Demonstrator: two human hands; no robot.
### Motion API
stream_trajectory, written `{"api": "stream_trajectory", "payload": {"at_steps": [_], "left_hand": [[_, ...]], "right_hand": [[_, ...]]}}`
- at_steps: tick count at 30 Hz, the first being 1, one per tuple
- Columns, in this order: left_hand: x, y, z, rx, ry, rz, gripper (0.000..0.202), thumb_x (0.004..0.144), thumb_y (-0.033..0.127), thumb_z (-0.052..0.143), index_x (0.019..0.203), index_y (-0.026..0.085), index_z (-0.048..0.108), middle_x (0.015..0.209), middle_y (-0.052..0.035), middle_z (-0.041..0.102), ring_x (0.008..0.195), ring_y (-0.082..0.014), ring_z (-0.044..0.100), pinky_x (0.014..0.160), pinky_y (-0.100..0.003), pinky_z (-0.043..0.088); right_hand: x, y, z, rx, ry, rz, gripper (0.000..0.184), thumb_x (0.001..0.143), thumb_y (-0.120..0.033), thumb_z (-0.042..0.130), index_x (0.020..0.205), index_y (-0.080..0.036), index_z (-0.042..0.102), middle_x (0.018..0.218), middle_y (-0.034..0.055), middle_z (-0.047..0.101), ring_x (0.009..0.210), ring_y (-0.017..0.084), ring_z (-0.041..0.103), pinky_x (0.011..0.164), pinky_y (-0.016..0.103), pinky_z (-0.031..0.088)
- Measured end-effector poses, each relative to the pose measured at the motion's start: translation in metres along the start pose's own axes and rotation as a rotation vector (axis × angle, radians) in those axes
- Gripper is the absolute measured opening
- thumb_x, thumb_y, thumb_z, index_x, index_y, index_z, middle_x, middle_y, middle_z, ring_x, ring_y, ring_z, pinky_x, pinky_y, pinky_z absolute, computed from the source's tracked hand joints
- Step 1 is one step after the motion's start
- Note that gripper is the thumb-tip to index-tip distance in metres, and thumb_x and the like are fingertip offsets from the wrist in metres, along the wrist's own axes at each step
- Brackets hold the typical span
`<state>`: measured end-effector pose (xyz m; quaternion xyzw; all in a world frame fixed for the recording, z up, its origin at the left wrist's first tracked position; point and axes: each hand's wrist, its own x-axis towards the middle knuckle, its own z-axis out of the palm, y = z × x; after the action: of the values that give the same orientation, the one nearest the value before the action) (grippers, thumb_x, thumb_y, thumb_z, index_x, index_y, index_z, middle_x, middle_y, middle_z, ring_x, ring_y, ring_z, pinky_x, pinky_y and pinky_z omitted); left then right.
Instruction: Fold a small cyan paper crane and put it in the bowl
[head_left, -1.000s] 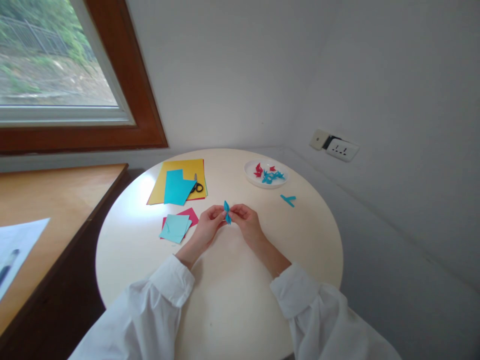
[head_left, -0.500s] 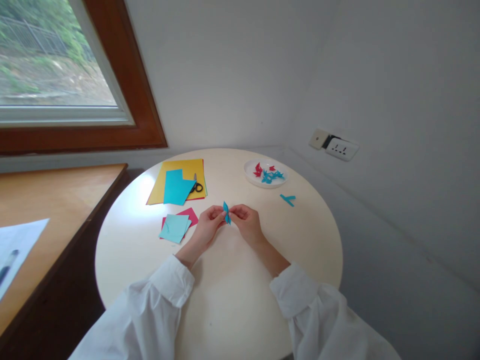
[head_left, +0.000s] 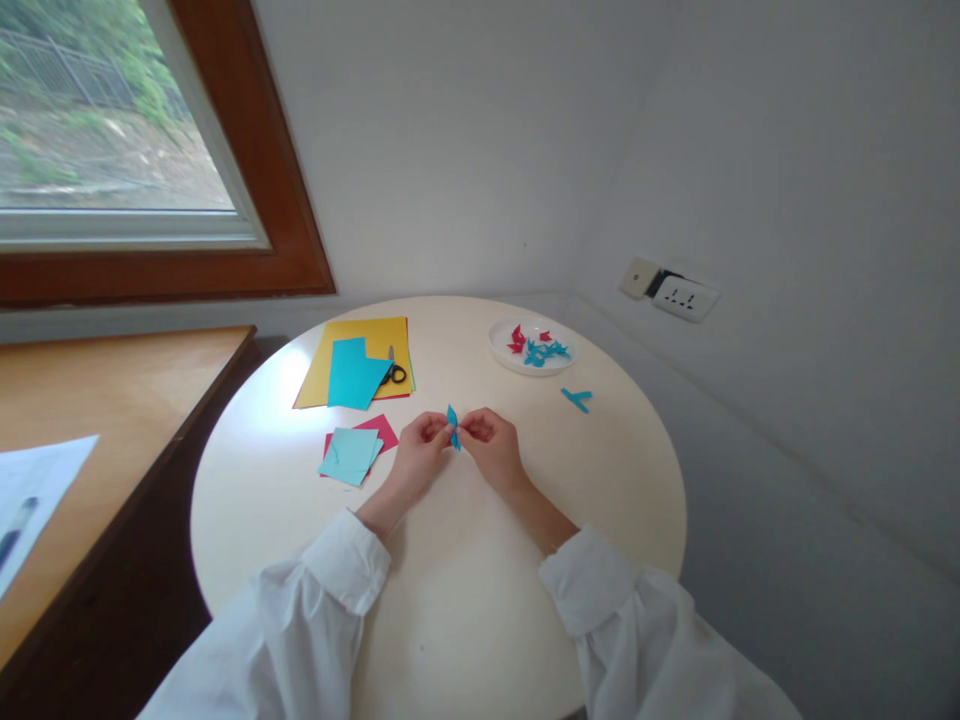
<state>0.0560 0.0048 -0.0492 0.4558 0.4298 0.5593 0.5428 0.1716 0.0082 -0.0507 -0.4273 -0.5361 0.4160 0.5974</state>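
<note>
Both of my hands pinch a small folded blue paper piece just above the round cream table. My left hand grips its left side with closed fingers. My right hand grips its right side, fingers curled in. The paper stands upright between the fingertips, and its lower part is hidden by my fingers.
A white plate with several red and blue folded pieces sits at the back right; a loose blue piece lies near it. Yellow and blue sheets with black scissors lie at the back left. Light blue and pink squares lie left of my hands. A wooden desk borders the left.
My hands and the blue piece have barely shifted; the fingers have pressed a little closer around the fold.
</note>
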Motion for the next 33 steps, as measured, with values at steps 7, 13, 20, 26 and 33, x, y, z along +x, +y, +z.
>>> {"api": "stream_trajectory", "payload": {"at_steps": [7,13,20,26,33], "left_hand": [[0.0023,-0.0029,-0.0022,0.081,0.054,0.069,0.021,0.063,0.031,0.067,0.072,0.015,0.058,0.069,-0.0005,0.058,0.066,-0.0126,0.054,0.062,-0.024,0.041],[0.0026,-0.0021,-0.0017,0.085,0.081,0.091,0.018,0.061,0.027,0.068,0.07,0.015,0.059,0.067,0.0001,0.059,0.064,-0.0121,0.054,0.061,-0.023,0.041],[0.0012,0.0024,-0.0016,0.106,0.085,0.086,0.016,0.062,0.026,0.068,0.069,0.015,0.06,0.067,-0.0006,0.06,0.064,-0.0127,0.054,0.061,-0.024,0.041],[0.0024,0.0023,-0.0036,0.125,0.065,0.106,0.016,0.062,0.028,0.069,0.071,0.015,0.063,0.068,-0.0017,0.062,0.065,-0.0134,0.055,0.062,-0.025,0.041],[0.0036,0.0021,-0.0054,0.105,0.061,0.065,0.021,0.061,0.03,0.071,0.073,0.014,0.065,0.071,-0.0036,0.065,0.066,-0.0141,0.057,0.063,-0.026,0.042]], "right_hand": [[-0.0013,0.0023,-0.0003,-0.095,0.016,-0.051,0.007,0.064,-0.023,0.063,0.067,-0.019,0.058,0.067,0.0007,0.061,0.064,0.014,0.057,0.062,0.027,0.047],[-0.0029,-0.0013,0.0013,-0.095,0.004,-0.066,0.011,0.064,-0.027,0.066,0.068,-0.019,0.06,0.068,0.0012,0.063,0.064,0.014,0.058,0.062,0.027,0.046],[-0.0012,0.0012,0.0005,-0.044,0.017,0.0,0.014,0.062,-0.027,0.069,0.069,-0.018,0.061,0.069,0.0016,0.064,0.063,0.014,0.058,0.06,0.026,0.046],[0.0026,0.0038,-0.0005,0.082,0.03,0.075,0.014,0.057,-0.023,0.069,0.065,-0.018,0.06,0.065,-0.0001,0.063,0.062,0.013,0.059,0.062,0.027,0.049],[0.0055,0.0036,-0.0008,0.16,0.046,0.137,0.018,0.053,-0.023,0.071,0.065,-0.018,0.058,0.066,-0.0003,0.064,0.063,0.013,0.06,0.064,0.026,0.05]]}}
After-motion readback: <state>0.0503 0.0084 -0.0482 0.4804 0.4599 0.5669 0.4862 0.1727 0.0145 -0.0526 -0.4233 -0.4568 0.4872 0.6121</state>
